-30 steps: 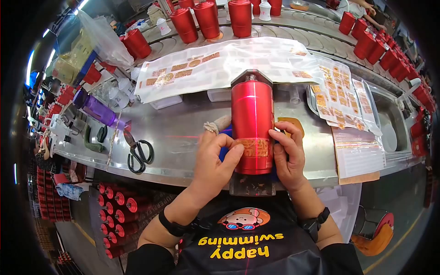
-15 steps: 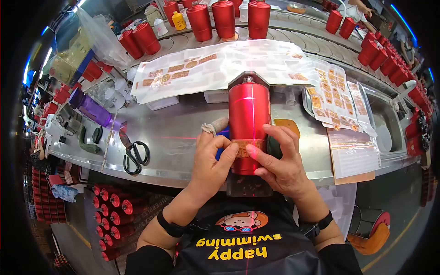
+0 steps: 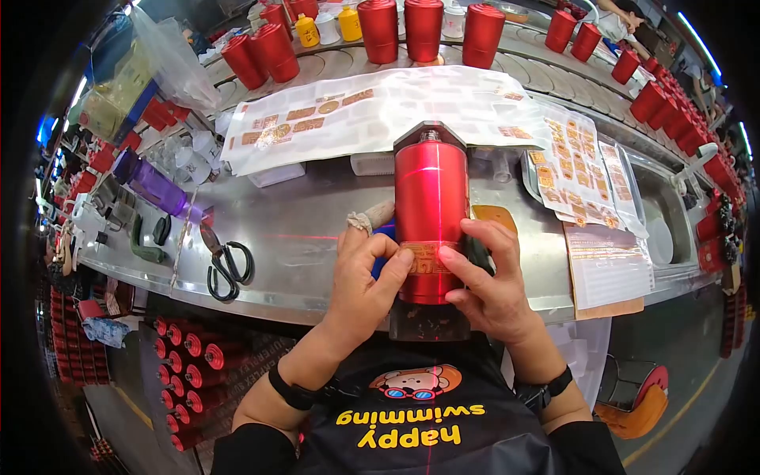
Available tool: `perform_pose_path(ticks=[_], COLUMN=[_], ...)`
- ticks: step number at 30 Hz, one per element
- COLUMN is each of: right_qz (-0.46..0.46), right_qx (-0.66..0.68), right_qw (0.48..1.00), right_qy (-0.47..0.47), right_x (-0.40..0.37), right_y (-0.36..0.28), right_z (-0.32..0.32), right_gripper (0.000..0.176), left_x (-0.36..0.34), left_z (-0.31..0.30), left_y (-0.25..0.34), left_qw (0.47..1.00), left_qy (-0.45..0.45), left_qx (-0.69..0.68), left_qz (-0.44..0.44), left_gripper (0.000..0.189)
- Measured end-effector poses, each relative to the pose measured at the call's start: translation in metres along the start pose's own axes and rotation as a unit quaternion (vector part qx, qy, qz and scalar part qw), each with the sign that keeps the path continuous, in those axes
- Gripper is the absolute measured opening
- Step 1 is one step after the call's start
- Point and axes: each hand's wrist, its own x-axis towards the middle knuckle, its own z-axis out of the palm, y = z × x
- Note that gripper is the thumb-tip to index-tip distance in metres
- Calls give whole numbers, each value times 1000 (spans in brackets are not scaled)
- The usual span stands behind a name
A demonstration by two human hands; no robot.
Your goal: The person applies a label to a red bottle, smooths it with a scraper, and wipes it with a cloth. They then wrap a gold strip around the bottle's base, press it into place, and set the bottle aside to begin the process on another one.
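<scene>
Steel bench (image 3: 309, 229), decal sheets (image 3: 380, 111) across its far side; apron (image 3: 419, 439) reads "happy swimming"; red flask (image 3: 430, 198) lies at near edge, left hand (image 3: 364, 281) and right hand (image 3: 491, 289) clamped on its sides, fingertips on its gold label (image 3: 425, 259), print illegible.

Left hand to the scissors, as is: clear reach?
Probably yes. The scissors lie on the steel worktop left of the left hand, with only bare metal between. One catch: that hand's fingertips are on the label of the red canister, so it must lift off first.
</scene>
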Motion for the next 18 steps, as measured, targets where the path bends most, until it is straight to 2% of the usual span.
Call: perform_pose_path(ticks=[1,4,7,13,18], right_qz=[-4,-7,-3,6,14], right_qx=[-4,-9,-5,3,6], right_qw=[1000,1000,1000,1000,1000], right_qy=[1,0,0,4,8], right_x=[-2,-3,-3,-3,-6], right_y=[1,3,2,2,2], right_z=[0,0,0,1,3], right_gripper=[40,39,38,37,37], left_x=[-1,-1,1,-3,-5], left_z=[1,-3,5,6,9], left_y=[0,6,2,-3,-5], left_qw=[1000,999,999,998,997], left_qy=[7,-23,40,43,47], left_qx=[-2,17,-15,-51,-55], left_qz=[12,-30,17,-7,8], left_gripper=[21,20,22,24,23])
